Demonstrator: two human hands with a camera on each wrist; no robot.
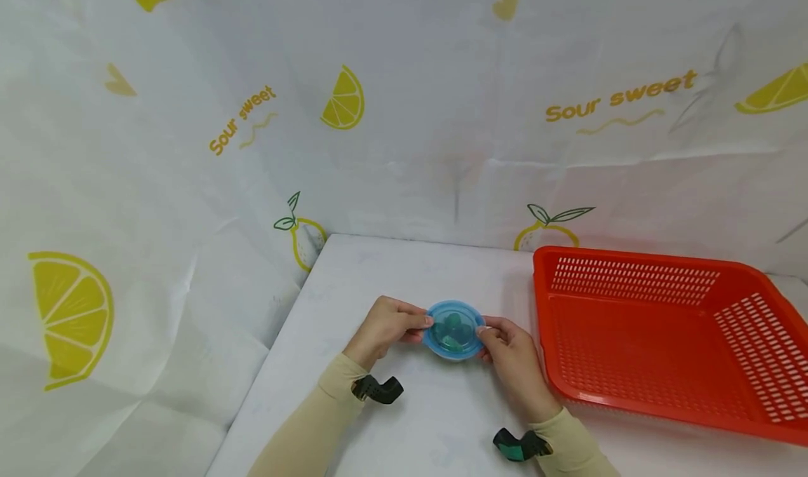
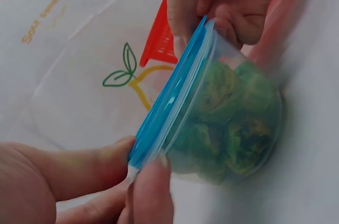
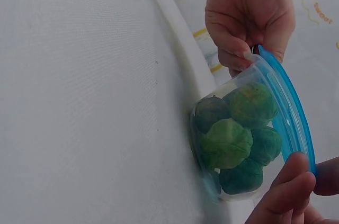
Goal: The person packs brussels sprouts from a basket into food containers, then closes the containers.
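Between the two hands is a round clear plastic container with a blue lid on top. Green balls that look like Brussels sprouts show through its wall, several of them. On the left side, the left hand pinches the lid's edge and rim between thumb and fingers. The right hand grips the opposite edge, its thumb on top of the lid and fingers beneath the rim. In the right wrist view the lid lies along the container's rim.
A red plastic basket with slotted sides stands to the right of the right hand. White table lies under the hands. Behind and to the left hangs a white sheet with printed lemons. Each wrist carries a small black device.
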